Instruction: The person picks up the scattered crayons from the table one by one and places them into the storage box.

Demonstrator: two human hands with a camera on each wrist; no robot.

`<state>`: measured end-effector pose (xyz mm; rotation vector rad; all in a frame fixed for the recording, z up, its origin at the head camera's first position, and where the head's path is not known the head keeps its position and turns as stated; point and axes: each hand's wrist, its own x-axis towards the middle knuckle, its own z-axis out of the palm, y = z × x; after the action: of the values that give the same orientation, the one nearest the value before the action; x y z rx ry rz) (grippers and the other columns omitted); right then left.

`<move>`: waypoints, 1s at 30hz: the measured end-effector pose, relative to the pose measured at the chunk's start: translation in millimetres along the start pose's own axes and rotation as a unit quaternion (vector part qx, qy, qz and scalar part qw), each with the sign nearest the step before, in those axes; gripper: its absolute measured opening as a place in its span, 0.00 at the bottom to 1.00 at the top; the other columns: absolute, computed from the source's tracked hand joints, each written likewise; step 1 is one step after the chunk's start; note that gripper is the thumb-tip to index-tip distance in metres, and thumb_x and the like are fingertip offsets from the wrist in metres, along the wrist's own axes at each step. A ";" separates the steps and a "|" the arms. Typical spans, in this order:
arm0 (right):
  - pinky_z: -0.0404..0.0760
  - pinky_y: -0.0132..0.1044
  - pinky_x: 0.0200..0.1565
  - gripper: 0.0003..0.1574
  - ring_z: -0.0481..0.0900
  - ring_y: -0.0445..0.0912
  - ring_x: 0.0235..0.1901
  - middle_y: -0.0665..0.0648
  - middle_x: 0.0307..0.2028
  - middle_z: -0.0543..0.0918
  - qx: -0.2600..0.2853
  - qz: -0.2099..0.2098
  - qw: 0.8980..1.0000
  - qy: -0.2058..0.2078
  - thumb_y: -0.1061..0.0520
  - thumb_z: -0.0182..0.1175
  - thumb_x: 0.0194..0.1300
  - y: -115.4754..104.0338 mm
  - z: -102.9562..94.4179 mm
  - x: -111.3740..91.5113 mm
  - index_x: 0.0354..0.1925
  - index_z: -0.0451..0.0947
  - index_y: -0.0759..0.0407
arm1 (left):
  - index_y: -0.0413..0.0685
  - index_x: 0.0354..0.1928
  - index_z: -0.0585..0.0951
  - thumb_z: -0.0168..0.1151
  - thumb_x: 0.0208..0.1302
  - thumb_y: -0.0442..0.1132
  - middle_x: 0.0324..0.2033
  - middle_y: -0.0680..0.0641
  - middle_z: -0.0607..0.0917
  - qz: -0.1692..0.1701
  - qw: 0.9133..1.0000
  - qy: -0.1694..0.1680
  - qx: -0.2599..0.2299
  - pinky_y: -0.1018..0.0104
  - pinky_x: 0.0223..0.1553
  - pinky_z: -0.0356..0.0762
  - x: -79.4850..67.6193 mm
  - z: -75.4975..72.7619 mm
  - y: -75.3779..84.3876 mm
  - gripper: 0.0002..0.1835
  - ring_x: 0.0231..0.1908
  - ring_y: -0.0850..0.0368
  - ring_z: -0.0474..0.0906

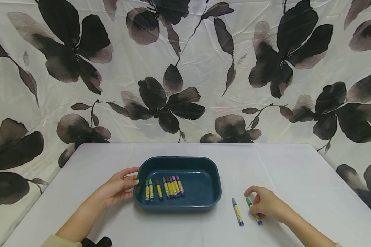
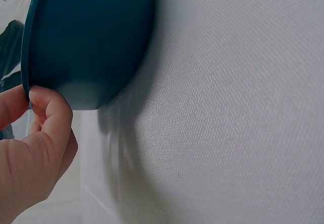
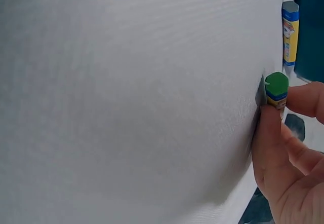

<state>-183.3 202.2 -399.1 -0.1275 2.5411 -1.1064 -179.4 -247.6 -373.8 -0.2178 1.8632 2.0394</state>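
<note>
A dark teal tray (image 1: 191, 207) sits on the table, its left rim pinched between the thumb and fingers of my left hand (image 1: 119, 188). The left wrist view shows the thumb against the tray's outer wall (image 2: 91, 36). Inside, several crayons (image 1: 174, 187) with yellow wrappers lie side by side, mostly in the left half. To the right of the tray, my right hand (image 1: 267, 204) pinches a green crayon (image 3: 277, 84) between thumb and index finger, low at the tabletop. Just left of that hand lies a grey-blue crayon (image 1: 237, 212), untouched.
A white cloth (image 1: 284, 164) covers the table. Behind it hangs a white curtain (image 1: 222, 103) with dark flowers. A black object (image 1: 103, 242), its kind unclear, shows at the bottom edge beside the left forearm.
</note>
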 end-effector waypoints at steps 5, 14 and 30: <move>0.74 0.37 0.22 0.25 0.73 0.45 0.17 0.56 0.22 0.72 0.033 -0.013 0.998 -0.042 0.70 0.65 0.45 1.5 -4.3 2.8 0.45 0.74 0.64 | 0.38 0.69 0.50 0.53 0.64 0.29 0.44 0.46 0.73 -0.004 1.000 -0.005 -0.002 0.66 0.38 0.79 -0.9 0.2 -0.5 0.35 0.38 0.58 0.76; 0.77 0.35 0.26 0.27 0.74 0.45 0.22 0.55 0.25 0.72 0.112 -0.023 0.988 -0.100 0.69 0.63 0.49 -0.5 -14.3 11.0 0.50 0.71 0.67 | 0.37 0.70 0.49 0.53 0.64 0.28 0.43 0.47 0.74 0.003 1.000 -0.012 -0.007 0.66 0.36 0.79 -0.6 -0.1 0.1 0.35 0.37 0.59 0.77; 0.76 0.36 0.33 0.33 0.75 0.45 0.30 0.53 0.29 0.76 0.217 -0.030 0.964 -0.149 0.65 0.60 0.54 -14.8 -24.1 21.3 0.58 0.63 0.70 | 0.37 0.70 0.49 0.52 0.65 0.28 0.44 0.46 0.74 0.000 1.000 -0.012 -0.006 0.65 0.38 0.79 0.9 -0.5 -1.1 0.35 0.38 0.59 0.76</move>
<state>-212.7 203.9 -379.5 -0.2356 1.9960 -1.5122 -179.9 -247.8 -375.2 -0.1957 1.8358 2.0447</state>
